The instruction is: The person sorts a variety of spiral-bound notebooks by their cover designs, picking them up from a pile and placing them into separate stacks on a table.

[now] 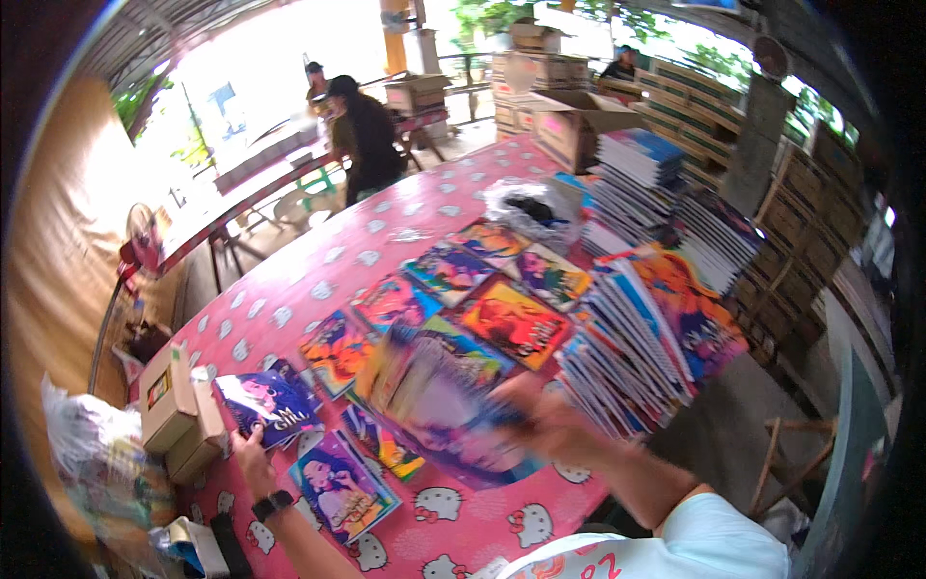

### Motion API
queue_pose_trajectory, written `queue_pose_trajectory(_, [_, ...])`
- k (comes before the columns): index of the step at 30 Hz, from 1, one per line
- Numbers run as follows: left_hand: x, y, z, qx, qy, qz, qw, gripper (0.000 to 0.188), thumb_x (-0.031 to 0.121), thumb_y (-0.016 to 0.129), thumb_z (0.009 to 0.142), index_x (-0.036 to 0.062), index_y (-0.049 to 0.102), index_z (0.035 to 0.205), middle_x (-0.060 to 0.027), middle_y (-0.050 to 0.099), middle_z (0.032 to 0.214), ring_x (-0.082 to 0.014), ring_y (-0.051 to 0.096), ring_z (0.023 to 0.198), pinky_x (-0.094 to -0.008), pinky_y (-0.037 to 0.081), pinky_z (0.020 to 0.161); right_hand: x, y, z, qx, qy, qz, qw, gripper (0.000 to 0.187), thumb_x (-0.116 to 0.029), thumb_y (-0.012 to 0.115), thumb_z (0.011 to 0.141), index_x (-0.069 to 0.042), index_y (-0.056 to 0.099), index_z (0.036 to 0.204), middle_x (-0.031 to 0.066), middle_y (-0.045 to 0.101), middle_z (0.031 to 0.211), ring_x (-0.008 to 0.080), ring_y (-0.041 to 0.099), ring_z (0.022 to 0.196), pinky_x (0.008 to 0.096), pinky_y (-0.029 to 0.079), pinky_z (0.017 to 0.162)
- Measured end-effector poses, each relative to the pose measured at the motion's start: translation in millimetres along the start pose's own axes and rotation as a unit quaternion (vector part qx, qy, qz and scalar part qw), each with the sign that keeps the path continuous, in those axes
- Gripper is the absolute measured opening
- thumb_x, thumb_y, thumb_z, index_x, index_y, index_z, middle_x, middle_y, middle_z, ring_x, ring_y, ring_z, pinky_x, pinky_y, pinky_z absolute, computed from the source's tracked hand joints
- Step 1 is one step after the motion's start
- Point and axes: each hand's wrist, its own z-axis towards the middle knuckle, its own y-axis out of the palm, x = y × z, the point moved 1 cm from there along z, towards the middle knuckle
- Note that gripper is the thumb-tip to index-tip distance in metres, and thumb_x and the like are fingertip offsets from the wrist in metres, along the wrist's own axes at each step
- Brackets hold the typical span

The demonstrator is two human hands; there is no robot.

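At the left of the table, my left hand (253, 458), with a dark watch on its wrist, grips the near edge of a purple-blue notebook (268, 403). My right hand (531, 410) is closed on a colourful notebook (453, 425) in front of me, which is smeared by motion. Beneath and beyond it lie rows of notebooks with bright illustrated covers, among them a red-orange notebook (516, 321) and an orange-blue notebook (338, 352). Nearest my left forearm rests a small pile topped by a blue-purple notebook (342, 487).
A fanned stack of notebooks (627, 347) stands at the right, with taller notebook stacks (637, 188) behind. The pink patterned tablecloth (289, 289) also bears a plastic bag (529, 207), an open carton (579, 125) and small cardboard boxes (169, 400). A person (365, 145) sits beyond.
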Motion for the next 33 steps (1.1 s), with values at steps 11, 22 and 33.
queue_pose_trajectory(11, [102.9,267.7,-267.4,-0.411,-0.02,-0.496,0.765,0.032,0.002,0.057,0.08,-0.0003,0.049,0.11,-0.0101,0.059,0.103,-0.0191,0.058,0.096,-0.0312,0.053,0.078,41.3,-309.1,-139.0,0.276,0.327,-0.274,0.862,0.06,-0.043,0.067,0.075,0.001,0.054,0.113,0.0109,0.057,0.109,0.0228,0.054,0.102,0.032,0.042,0.088])
queue_pose_trajectory(22, [18.9,420.5,-382.2,-0.409,0.181,-0.082,0.891,0.093,0.033,0.064,0.077,-0.0016,0.005,0.139,-0.0249,0.002,0.143,-0.0314,-0.001,0.135,-0.0361,0.005,0.108,39.2,-294.4,-97.4,0.055,0.231,0.092,0.967,0.085,-0.043,0.06,0.08,0.001,0.016,0.139,0.0139,0.035,0.134,0.021,0.04,0.116,0.0307,0.029,0.1])
queue_pose_trajectory(33, [16.6,278.3,-233.1,-0.253,0.148,-0.092,0.952,0.054,0.026,0.065,0.078,-0.0002,0.043,0.121,-0.0142,0.046,0.113,-0.0238,0.044,0.108,-0.0335,0.033,0.096,-41.1,-175.2,-107.4,0.16,-0.149,-0.042,0.975,0.043,-0.035,0.056,0.084,-0.002,0.053,0.111,0.0136,0.058,0.109,0.0247,0.052,0.107,0.0377,0.037,0.093])
